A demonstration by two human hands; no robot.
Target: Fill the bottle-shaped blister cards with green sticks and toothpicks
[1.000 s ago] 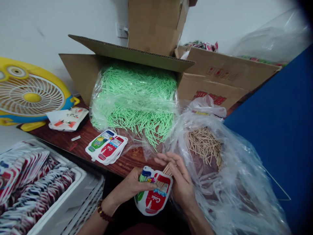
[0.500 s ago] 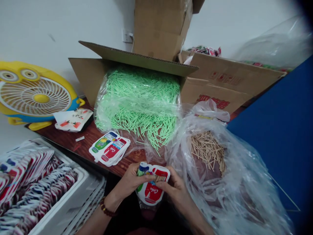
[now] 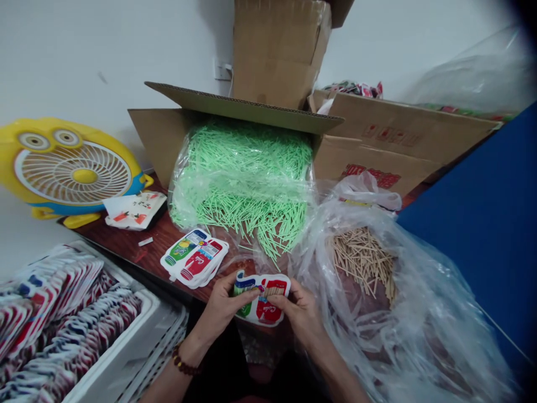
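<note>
Between my two hands is a printed packet [image 3: 267, 314] with a green bottle and a red Cola bottle on its front. My left hand [image 3: 222, 302] pinches its left side, where the edge curls up and some green sticks show. On the other side my right hand [image 3: 305, 309] grips it, thumb on the front near a row of brown sticks [image 3: 274, 291]. A small stack of similar packets [image 3: 195, 258] lies on the table, up and left of my hands. Loose green sticks [image 3: 251, 207] spill from a clear bag beyond them.
Brown sticks [image 3: 363, 257] lie in a large plastic bag [image 3: 423, 313] at right. A white crate [image 3: 146, 313] full of packets stands lower left. Cardboard boxes [image 3: 277, 56], a yellow fan [image 3: 84, 176] and a blue panel [image 3: 474, 224] surround the dark wood table [image 3: 126, 246].
The held packet has been raised slightly and tipped, its lower part now looking shorter. Its left edge curls more under my left hand. The whole view has shifted a little.
</note>
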